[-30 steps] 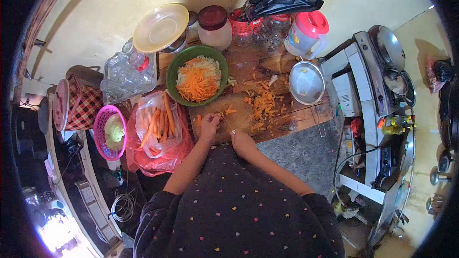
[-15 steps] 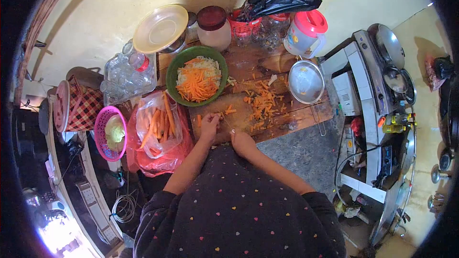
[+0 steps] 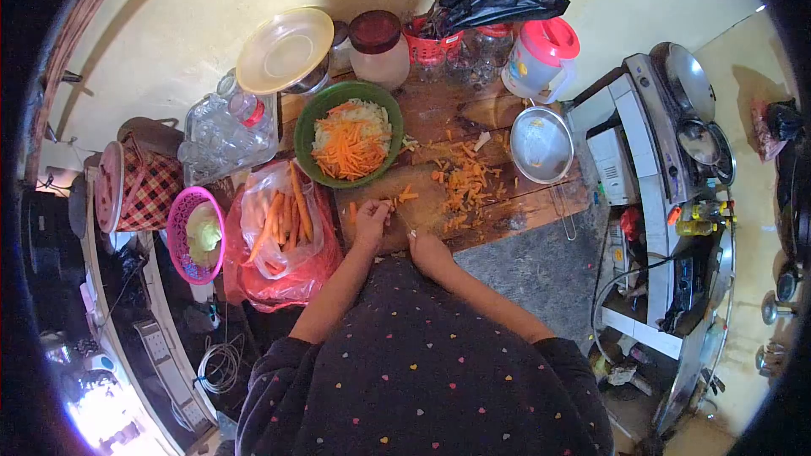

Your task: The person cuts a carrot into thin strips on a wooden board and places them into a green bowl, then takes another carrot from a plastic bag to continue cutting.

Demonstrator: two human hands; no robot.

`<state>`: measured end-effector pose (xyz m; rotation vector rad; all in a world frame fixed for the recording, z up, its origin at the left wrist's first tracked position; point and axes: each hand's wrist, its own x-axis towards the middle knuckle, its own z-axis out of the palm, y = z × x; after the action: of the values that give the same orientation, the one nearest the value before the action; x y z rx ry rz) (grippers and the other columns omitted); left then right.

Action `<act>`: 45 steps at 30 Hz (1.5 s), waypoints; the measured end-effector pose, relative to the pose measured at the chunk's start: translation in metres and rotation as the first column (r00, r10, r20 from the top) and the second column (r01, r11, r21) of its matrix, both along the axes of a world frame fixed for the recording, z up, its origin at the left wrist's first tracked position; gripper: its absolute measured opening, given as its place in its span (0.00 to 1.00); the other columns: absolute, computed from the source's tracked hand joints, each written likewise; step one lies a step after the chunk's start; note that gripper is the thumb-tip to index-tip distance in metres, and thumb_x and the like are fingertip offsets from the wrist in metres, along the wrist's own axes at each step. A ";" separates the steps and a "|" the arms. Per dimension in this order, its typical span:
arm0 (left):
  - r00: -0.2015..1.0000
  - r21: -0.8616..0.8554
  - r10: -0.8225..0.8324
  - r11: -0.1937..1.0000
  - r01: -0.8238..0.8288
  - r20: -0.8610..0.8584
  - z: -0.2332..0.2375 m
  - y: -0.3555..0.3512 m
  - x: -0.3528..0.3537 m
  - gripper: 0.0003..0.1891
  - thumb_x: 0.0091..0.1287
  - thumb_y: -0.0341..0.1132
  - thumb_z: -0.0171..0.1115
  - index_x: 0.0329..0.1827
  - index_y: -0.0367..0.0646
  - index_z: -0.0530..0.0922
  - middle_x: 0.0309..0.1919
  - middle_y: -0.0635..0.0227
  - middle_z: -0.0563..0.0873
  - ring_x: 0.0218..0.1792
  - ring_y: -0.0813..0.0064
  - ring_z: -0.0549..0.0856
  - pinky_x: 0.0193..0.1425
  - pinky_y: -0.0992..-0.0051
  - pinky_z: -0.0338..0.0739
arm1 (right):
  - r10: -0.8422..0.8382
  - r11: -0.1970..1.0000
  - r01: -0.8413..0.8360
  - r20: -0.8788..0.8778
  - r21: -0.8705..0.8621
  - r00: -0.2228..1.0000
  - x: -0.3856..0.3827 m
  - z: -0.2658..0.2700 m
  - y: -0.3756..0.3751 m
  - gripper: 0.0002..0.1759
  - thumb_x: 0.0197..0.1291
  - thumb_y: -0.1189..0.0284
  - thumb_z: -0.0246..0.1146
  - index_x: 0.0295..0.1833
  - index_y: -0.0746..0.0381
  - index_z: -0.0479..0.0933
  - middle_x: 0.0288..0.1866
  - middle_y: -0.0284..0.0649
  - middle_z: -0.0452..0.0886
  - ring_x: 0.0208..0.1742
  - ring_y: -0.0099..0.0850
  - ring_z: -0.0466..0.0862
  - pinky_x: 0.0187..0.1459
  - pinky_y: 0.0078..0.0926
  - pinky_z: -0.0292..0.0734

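My left hand rests on the wooden cutting board, its fingertips pinched on a small piece of carrot. Just to its right, my right hand is closed around the handle of a knife. The thin blade points up and left toward the left fingertips and is hard to make out. A few cut carrot sticks lie beyond the fingers. Behind the hands stands a green bowl with shredded carrot over a pale shredded vegetable. Carrot peelings are scattered to the right.
Whole carrots lie in a plastic bag at the left, by a pink basket holding a pale green vegetable. A metal strainer sits at the table's right side. Jars and a pink-lidded pitcher line the wall; a stove stands right.
Both hands keep nearly the same place and hold. The knife blade has shifted very slightly beside the left fingertips.
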<state>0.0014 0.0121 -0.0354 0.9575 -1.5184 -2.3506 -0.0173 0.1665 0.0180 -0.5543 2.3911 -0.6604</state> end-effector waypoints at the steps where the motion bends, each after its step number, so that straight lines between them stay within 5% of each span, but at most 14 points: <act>1: 1.000 -0.009 -0.003 1.000 0.003 0.007 0.001 0.000 0.001 0.03 0.62 0.28 0.56 0.32 0.39 0.75 0.27 0.69 0.81 0.21 0.84 0.73 0.24 0.84 0.67 | -0.005 1.000 0.005 0.003 0.000 1.000 0.001 -0.004 0.000 0.19 0.65 0.61 0.46 0.42 0.69 0.67 0.31 0.59 0.79 0.35 0.54 0.80 0.38 0.48 0.75; 12: 0.994 -0.090 -0.087 0.992 0.092 0.061 -0.001 -0.005 0.003 0.04 0.63 0.29 0.57 0.31 0.39 0.76 0.28 0.69 0.81 0.22 0.85 0.74 0.23 0.84 0.70 | -0.042 0.999 0.041 0.081 0.008 0.996 0.004 -0.010 0.011 0.19 0.65 0.62 0.46 0.43 0.69 0.66 0.32 0.61 0.78 0.37 0.55 0.79 0.39 0.50 0.72; 18: 0.995 -0.016 -0.073 0.997 0.072 -0.063 0.003 -0.003 0.003 0.04 0.64 0.30 0.56 0.38 0.41 0.76 0.30 0.70 0.81 0.21 0.87 0.73 0.23 0.86 0.69 | -0.013 0.999 0.009 0.113 0.033 0.994 0.003 0.001 0.025 0.20 0.64 0.61 0.47 0.47 0.70 0.64 0.32 0.62 0.77 0.37 0.57 0.78 0.39 0.52 0.72; 24: 0.971 -0.118 -0.237 0.964 0.237 0.010 0.001 -0.016 0.000 0.09 0.64 0.32 0.56 0.45 0.40 0.76 0.30 0.72 0.81 0.23 0.87 0.74 0.23 0.86 0.68 | 0.008 0.999 -0.011 0.091 0.032 0.996 0.003 0.000 0.032 0.21 0.65 0.60 0.46 0.47 0.70 0.64 0.33 0.62 0.77 0.37 0.58 0.78 0.39 0.52 0.71; 30: 0.947 -0.305 -0.312 0.897 0.320 0.076 0.026 -0.027 0.007 0.07 0.63 0.33 0.58 0.41 0.40 0.76 0.30 0.73 0.81 0.28 0.85 0.77 0.30 0.82 0.71 | -0.009 1.000 0.009 0.122 0.001 0.992 0.003 0.001 0.039 0.21 0.65 0.59 0.44 0.49 0.69 0.65 0.34 0.62 0.78 0.39 0.58 0.78 0.42 0.52 0.71; 33: 0.901 -0.702 -0.366 0.577 0.417 0.235 0.041 -0.027 0.013 0.08 0.58 0.32 0.61 0.39 0.41 0.75 0.31 0.69 0.82 0.30 0.77 0.80 0.32 0.76 0.74 | -0.014 1.000 0.012 0.141 0.012 0.990 0.002 0.008 0.040 0.22 0.65 0.59 0.44 0.48 0.70 0.65 0.34 0.62 0.78 0.39 0.58 0.77 0.43 0.52 0.71; 36: 0.813 -0.881 -0.365 -0.049 0.471 0.455 0.059 -0.024 0.017 0.12 0.51 0.33 0.62 0.38 0.42 0.76 0.33 0.63 0.82 0.34 0.67 0.82 0.37 0.69 0.75 | -0.038 0.999 0.040 0.142 -0.012 0.989 0.004 0.007 0.039 0.22 0.66 0.58 0.44 0.45 0.71 0.66 0.34 0.62 0.77 0.39 0.58 0.77 0.42 0.52 0.70; 39: 0.763 -0.860 -0.405 -0.148 0.488 0.503 0.058 -0.017 0.016 0.16 0.47 0.34 0.61 0.41 0.44 0.76 0.34 0.60 0.81 0.38 0.58 0.80 0.41 0.64 0.75 | -0.028 1.000 0.027 0.111 0.005 0.993 0.004 0.010 0.038 0.23 0.66 0.58 0.44 0.46 0.71 0.66 0.34 0.62 0.77 0.39 0.59 0.77 0.42 0.52 0.70; 45: 0.885 -0.965 -0.401 0.011 0.263 0.237 0.056 -0.008 0.014 0.20 0.49 0.36 0.63 0.47 0.46 0.74 0.39 0.60 0.80 0.43 0.58 0.79 0.48 0.63 0.73 | -0.027 0.999 0.029 0.129 -0.014 0.991 0.004 0.012 0.038 0.23 0.66 0.58 0.44 0.47 0.72 0.66 0.34 0.63 0.77 0.39 0.59 0.77 0.42 0.51 0.70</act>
<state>0.0156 0.0043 0.0210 0.0207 -2.7992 -0.7606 -0.0131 0.2046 0.0296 -0.4712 2.2779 -0.7064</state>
